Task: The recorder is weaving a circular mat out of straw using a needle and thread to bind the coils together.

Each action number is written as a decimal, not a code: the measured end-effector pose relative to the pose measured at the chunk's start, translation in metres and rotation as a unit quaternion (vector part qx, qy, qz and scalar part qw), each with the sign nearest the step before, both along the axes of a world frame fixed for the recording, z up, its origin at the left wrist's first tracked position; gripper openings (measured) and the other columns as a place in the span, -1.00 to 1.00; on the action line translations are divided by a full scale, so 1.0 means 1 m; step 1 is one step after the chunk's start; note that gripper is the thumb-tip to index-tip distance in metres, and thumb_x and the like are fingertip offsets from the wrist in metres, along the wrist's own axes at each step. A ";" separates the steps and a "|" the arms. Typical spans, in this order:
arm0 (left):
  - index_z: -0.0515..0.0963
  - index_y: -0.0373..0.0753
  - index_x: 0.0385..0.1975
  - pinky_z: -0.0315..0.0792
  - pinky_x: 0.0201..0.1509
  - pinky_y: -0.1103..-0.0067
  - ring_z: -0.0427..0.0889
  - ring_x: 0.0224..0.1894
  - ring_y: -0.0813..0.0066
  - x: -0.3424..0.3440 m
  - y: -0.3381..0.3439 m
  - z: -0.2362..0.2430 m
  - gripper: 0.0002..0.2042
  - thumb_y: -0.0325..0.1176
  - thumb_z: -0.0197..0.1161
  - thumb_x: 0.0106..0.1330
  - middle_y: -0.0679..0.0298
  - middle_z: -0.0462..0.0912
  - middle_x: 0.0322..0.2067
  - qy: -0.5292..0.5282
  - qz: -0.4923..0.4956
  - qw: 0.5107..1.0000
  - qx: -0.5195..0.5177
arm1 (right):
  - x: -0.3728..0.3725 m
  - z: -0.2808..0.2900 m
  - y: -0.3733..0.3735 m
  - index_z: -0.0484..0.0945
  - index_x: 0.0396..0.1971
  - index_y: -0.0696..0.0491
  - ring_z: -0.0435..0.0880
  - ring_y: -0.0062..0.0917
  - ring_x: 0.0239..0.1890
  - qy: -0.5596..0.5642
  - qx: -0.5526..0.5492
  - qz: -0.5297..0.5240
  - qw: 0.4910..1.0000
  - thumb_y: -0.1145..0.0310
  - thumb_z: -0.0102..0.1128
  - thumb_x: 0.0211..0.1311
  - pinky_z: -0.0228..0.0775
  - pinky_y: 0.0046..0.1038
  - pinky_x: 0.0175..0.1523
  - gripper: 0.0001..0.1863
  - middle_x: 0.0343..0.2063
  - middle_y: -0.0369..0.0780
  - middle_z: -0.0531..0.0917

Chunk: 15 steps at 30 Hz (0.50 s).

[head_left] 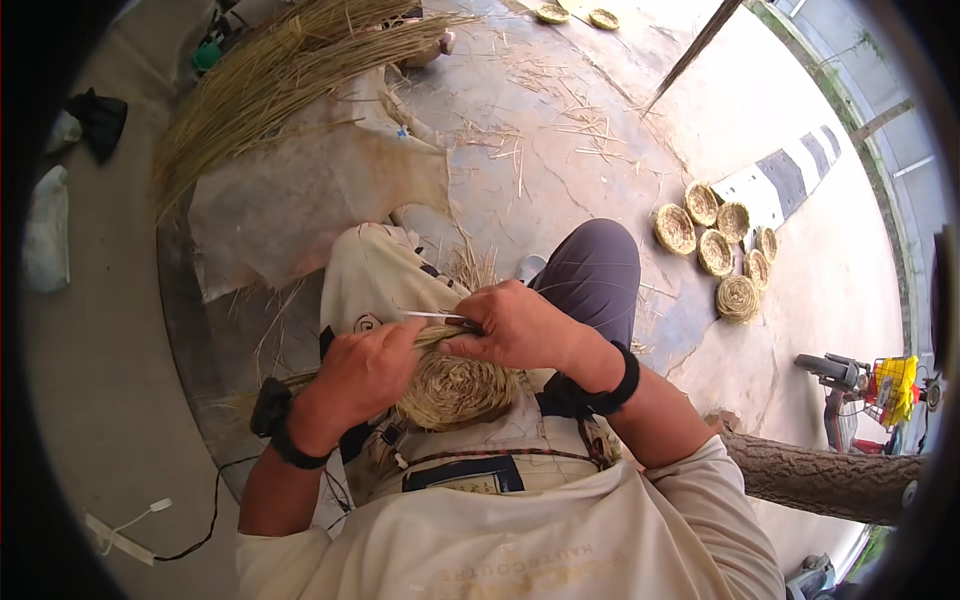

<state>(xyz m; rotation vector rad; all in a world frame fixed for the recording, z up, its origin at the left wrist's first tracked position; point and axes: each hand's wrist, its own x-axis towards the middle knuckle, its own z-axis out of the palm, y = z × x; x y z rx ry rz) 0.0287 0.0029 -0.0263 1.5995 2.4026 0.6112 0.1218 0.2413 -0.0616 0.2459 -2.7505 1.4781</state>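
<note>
1. While your right hand (520, 325) is clamped on the dark handle of a thin-bladed tool (430, 314), its pale metal points across toward your left hand (370, 370).
2. Your left hand is closed on straw strands (432, 338), which run between the two hands along the far edge of the coiled straw piece (455, 393); the hands are near each other, slightly apart.
3. That coiled piece sits on your lap, between your thighs and close to your waist, its spiral facing up; your left hand overlaps its left rim, though you cannot tell whether the palm presses on it.
4. Each of your wrists wears a black band (628, 385).
5. Beyond your left knee, a pale sheet (290, 190) spreads over the floor (590, 170), and a long straw bundle (260, 90) lies across its far edge.
6. Toward the floor's right edge, seven round straw baskets (715, 252) cluster just beside a black-and-white striped block (790, 175).
7. Two more small baskets (552, 13) rest near the floor's far edge.
8. To your right, a rough-barked trunk (815, 472) extends outward, with a bicycle (840, 372) beyond it carrying something yellow (904, 385).
</note>
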 end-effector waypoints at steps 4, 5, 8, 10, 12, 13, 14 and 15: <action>0.55 -0.30 0.12 0.65 -0.21 0.21 0.77 -0.24 -0.07 0.003 -0.014 -0.004 -0.65 -0.45 0.33 0.34 -0.04 0.75 -0.25 -0.047 0.012 0.999 -0.024 | 0.008 0.002 0.000 0.65 -0.47 0.16 0.68 0.01 -0.42 0.040 0.066 -0.007 0.997 0.10 0.45 0.23 0.53 -0.08 -0.28 -0.62 -0.52 0.01 0.66; 0.55 -0.29 0.10 0.66 -0.22 0.21 0.77 -0.25 -0.05 0.004 -0.016 -0.011 -0.68 -0.41 0.31 0.37 -0.04 0.74 -0.27 -0.043 0.020 0.999 -0.013 | 0.011 0.001 -0.001 0.65 -0.47 0.16 0.68 0.01 -0.42 0.039 0.065 -0.005 0.997 0.10 0.45 0.23 0.53 -0.08 -0.28 -0.62 -0.52 0.01 0.66; 0.56 -0.31 0.07 0.66 -0.24 0.19 0.77 -0.27 -0.08 0.008 -0.010 -0.028 -0.70 -0.43 0.30 0.37 -0.06 0.74 -0.25 -0.030 0.026 0.999 0.032 | 0.021 -0.001 0.003 0.67 -0.43 0.14 0.68 -0.02 -0.38 0.052 0.054 -0.037 0.996 0.11 0.46 0.22 0.53 -0.10 -0.29 -0.64 -0.51 0.01 0.64; 0.56 -0.31 0.06 0.66 -0.25 0.19 0.77 -0.28 -0.09 0.009 -0.005 -0.034 -0.71 -0.43 0.30 0.37 -0.06 0.74 -0.26 -0.017 0.022 0.999 0.037 | 0.027 -0.009 0.009 0.71 -0.37 0.13 0.73 -0.16 -0.41 0.039 0.021 -0.050 0.998 0.11 0.40 0.35 0.52 -0.13 -0.32 -0.66 -0.53 -0.12 0.67; 0.56 -0.31 0.05 0.66 -0.27 0.18 0.77 -0.29 -0.11 0.010 -0.002 -0.034 -0.72 -0.43 0.30 0.37 -0.06 0.74 -0.26 -0.002 0.018 0.999 0.043 | 0.029 -0.021 0.015 0.73 -0.31 0.14 0.71 -0.25 -0.43 -0.017 -0.138 -0.099 0.985 0.13 0.36 0.42 0.52 -0.19 -0.31 -0.67 -0.55 -0.23 0.67; 0.56 -0.31 0.05 0.66 -0.28 0.18 0.77 -0.30 -0.10 0.008 0.001 -0.031 -0.71 -0.43 0.30 0.36 -0.07 0.74 -0.27 -0.005 0.016 0.999 0.042 | 0.029 -0.024 0.021 0.74 -0.25 0.14 0.70 -0.34 -0.46 -0.071 -0.294 -0.143 0.942 0.14 0.32 0.49 0.53 -0.24 -0.30 -0.67 -0.57 -0.33 0.66; 0.56 -0.32 0.04 0.66 -0.28 0.18 0.77 -0.30 -0.09 0.008 -0.001 -0.027 -0.71 -0.43 0.30 0.35 -0.08 0.74 -0.27 -0.007 0.019 0.999 0.040 | 0.026 -0.006 0.037 0.74 -0.15 0.16 0.64 -0.49 -0.42 -0.165 -0.459 -0.177 0.855 0.18 0.20 0.60 0.53 -0.35 -0.22 -0.68 -0.47 -0.41 0.66; 0.56 -0.32 0.04 0.66 -0.28 0.18 0.77 -0.30 -0.09 0.009 0.001 -0.025 -0.71 -0.43 0.30 0.35 -0.08 0.74 -0.27 -0.007 0.017 0.999 0.041 | 0.016 0.002 0.037 0.74 -0.15 0.16 0.64 -0.49 -0.42 -0.163 -0.459 -0.179 0.855 0.18 0.20 0.60 0.53 -0.35 -0.22 -0.68 -0.47 -0.41 0.66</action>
